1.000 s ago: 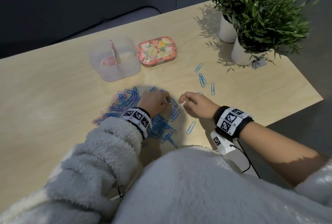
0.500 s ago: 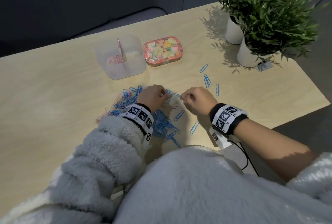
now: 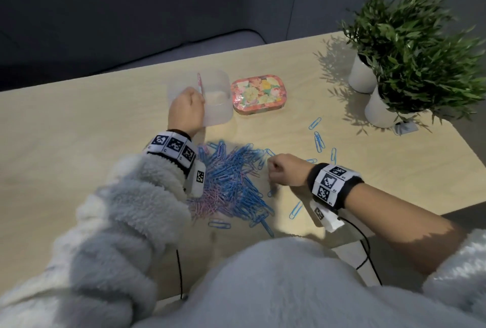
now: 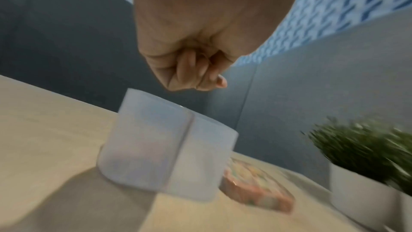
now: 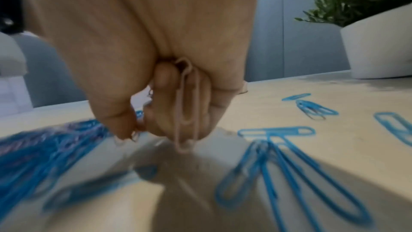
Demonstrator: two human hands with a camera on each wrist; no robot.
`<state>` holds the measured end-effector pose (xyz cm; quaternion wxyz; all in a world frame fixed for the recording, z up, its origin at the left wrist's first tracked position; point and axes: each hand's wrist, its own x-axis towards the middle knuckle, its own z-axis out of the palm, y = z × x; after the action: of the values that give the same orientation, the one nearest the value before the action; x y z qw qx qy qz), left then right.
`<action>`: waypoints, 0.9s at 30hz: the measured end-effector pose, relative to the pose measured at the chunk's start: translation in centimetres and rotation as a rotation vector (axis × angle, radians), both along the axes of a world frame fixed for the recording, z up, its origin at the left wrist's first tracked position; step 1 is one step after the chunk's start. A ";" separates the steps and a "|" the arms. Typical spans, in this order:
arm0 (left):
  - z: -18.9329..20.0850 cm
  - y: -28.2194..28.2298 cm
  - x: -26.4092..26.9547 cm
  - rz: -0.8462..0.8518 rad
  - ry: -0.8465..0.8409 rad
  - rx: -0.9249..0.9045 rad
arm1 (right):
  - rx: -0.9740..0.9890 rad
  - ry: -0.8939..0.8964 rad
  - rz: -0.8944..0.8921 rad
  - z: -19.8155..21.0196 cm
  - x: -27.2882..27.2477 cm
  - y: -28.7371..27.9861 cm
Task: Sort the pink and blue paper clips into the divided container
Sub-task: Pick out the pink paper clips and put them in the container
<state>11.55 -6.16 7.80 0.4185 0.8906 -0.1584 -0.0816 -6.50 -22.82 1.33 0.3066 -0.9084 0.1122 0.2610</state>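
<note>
- Pale wood forms the tabletop [image 3: 79,127], with a dark grey wall behind it; from left to right are found a clear tub, a flowered tin, and two potted plants.
- At about ten o'clock from the table's middle stands the divided container [image 3: 218,106], a frosted tub split by an upright pink-edged partition [image 3: 200,85].
- The left hand [image 3: 187,110] is held over the container's left compartment, fingers curled into a loose fist; whether a clip is pinched inside it cannot be told from the blurred wrist view.
- That left compartment is largely hidden by the hand, and only a faint pinkish tint shows through its wall in the left wrist view; the right compartment appears to hold nothing.
- The step in hand is judged to be a drop of pink clips into the left compartment; next, the fingers would need to be loosened above it, well clear of the partition.
- Just right of the container, at about twelve o'clock, lies the flowered tin [image 3: 259,96], lid shut, contents unseen.
- At six o'clock from the container is spread the clip pile [image 3: 231,183], mostly blue with pink mixed in at its left edge.
- At the pile's right edge, the right hand [image 3: 285,172] is lowered to the table, fingers curled round a pink clip [image 5: 186,110].
- A few blue clips [image 3: 318,140] lie scattered at about three o'clock.
- Much sorting is judged to remain.
</note>
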 end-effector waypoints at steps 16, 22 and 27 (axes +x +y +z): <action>-1.7 1.1 6.3 0.135 0.263 -0.191 | 0.735 -0.321 -0.490 9.7 16.6 4.2; -2.0 5.8 0.3 0.132 0.067 -0.315 | 0.716 -0.446 -0.578 8.8 21.7 9.2; -4.3 8.4 -4.5 -0.007 0.215 -0.070 | 0.692 -0.351 -0.542 7.0 22.7 9.7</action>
<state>7.09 2.21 3.49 0.4638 0.8609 -0.1186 -0.1724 16.17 -13.15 8.29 0.6628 -0.7212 0.1983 0.0361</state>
